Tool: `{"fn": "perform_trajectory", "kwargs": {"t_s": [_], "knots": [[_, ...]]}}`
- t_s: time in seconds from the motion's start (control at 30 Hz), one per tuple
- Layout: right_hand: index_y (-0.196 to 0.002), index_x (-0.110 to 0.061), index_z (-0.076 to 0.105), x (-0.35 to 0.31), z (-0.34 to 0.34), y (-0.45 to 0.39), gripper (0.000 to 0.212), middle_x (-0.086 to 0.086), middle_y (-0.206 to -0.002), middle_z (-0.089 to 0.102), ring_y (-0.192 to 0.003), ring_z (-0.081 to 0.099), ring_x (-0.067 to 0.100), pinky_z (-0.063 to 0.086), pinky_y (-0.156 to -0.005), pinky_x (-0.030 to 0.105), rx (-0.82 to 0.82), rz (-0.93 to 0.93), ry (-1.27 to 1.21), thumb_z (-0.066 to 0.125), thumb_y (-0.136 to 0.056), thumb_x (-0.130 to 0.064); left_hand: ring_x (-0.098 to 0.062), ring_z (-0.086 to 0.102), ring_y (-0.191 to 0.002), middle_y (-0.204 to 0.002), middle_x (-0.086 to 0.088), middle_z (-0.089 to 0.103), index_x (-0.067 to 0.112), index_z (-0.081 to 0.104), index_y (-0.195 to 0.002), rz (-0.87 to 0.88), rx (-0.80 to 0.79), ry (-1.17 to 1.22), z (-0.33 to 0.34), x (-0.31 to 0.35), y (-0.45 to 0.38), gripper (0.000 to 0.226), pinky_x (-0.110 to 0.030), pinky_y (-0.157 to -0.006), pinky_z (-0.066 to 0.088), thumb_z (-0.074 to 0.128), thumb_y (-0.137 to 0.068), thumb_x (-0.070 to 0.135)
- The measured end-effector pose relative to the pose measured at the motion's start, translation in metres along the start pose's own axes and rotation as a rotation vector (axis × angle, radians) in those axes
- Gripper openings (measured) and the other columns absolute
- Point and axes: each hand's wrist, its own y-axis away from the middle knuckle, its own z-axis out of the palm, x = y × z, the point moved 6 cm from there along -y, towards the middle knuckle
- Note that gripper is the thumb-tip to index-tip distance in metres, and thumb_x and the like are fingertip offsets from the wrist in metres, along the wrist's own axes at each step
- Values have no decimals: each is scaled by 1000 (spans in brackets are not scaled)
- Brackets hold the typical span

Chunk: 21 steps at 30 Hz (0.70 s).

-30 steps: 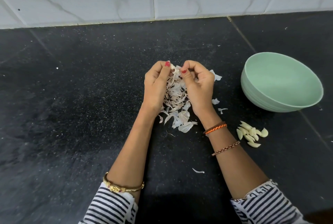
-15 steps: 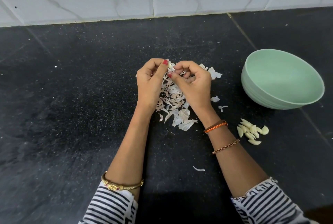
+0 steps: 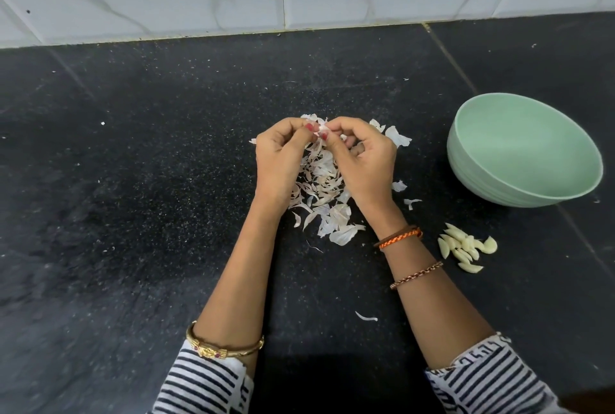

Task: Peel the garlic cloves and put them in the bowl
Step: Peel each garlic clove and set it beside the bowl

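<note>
Both hands pinch one garlic clove (image 3: 322,129) over the peel pile, mid-peel.

Left hand (image 3: 283,157) & right hand (image 3: 364,160) meet at the fingertips w/ the clove between them, held above the peels (image 3: 324,194) mid-worktop, prob. so scraps drop there. Peeled cloves (image 3: 466,248) lie in a heap nearer the worktop's right edge, just in front of the green bowl (image 3: 492,187), which looks empty; they're likely staged for one transfer.

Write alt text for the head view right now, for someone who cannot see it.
Both hands, left hand and right hand, pinch a garlic clove above a pile of papery skins on a black counter. Peeled cloves lie beside the right wrist, outside the empty green bowl.
</note>
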Motion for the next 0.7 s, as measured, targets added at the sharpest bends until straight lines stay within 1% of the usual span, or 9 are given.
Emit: {"fn": "perform_trajectory", "kwargs": {"t_s": [0.1,0.17,0.27,0.37,0.43,0.47,0.53,0.6,0.7], "knots": [[-83,-14,67,1,-6,0,5,-17,-74,58,-58,52,16,45,-51,33,89,34,9,63,-83,-18,2,59,-72,-77,5,65,8,67,-85,-26,29,-14,-4,-5,-1,23,-11,-65,44,50,-86,-8],[-81,-16,64,2,-10,-1,3,-17,-71,56,-59,49,6,45,-54,27,140,83,9,62,-81,-13,-2,62,-79,-86,0,67,7,67,-91,-45,17,-21,-5,-9,-2,32,-14,-71,47,44,-83,-15],[-89,-11,67,8,-13,-1,12,-17,-72,56,-62,50,1,45,-61,20,190,146,7,58,-82,-8,-2,64,-84,-91,-1,67,10,65,-98,-29,-13,-47,-5,-10,-4,38,-17,-82,50,46,-83,-19],[-94,-9,71,10,-15,-2,18,-18,-77,57,-64,50,3,45,-60,23,217,158,40,56,-85,-9,-2,64,-89,-98,-1,66,10,64,-106,6,-24,-149,-5,-11,-3,46,-19,-86,51,45,-79,-23],[-79,-9,72,8,-14,-2,19,-11,-66,58,-59,50,9,45,-54,32,208,134,81,57,-86,-18,-5,64,-93,-101,-1,67,8,65,-106,28,-42,-240,-3,-10,0,47,-22,-87,52,46,-77,-22],[-68,-9,69,6,-14,-1,26,-7,-58,56,-54,48,13,44,-50,37,218,117,107,57,-86,-24,-5,64,-93,-101,-1,67,7,67,-105,43,-44,-284,-2,-9,1,43,-22,-87,52,48,-77,-20],[-55,-8,62,2,-16,0,36,0,-47,50,-48,44,16,39,-45,37,248,85,153,58,-84,-29,2,63,-83,-100,-2,68,6,68,-103,68,-29,-354,1,-8,3,34,-14,-79,51,52,-81,-14],[-50,-6,58,-1,-19,0,39,-1,-44,46,-45,41,13,37,-44,34,269,85,177,61,-82,-27,4,62,-70,-95,-1,68,6,70,-101,106,-8,-419,3,-6,4,27,-11,-69,49,54,-84,-8],[-53,-7,66,-5,-26,0,30,0,-45,55,-45,48,13,40,-46,31,293,113,187,70,-77,-24,-11,64,-81,-93,2,69,7,72,-99,173,14,-532,7,-2,9,23,-26,-77,52,56,-84,-2]]}}
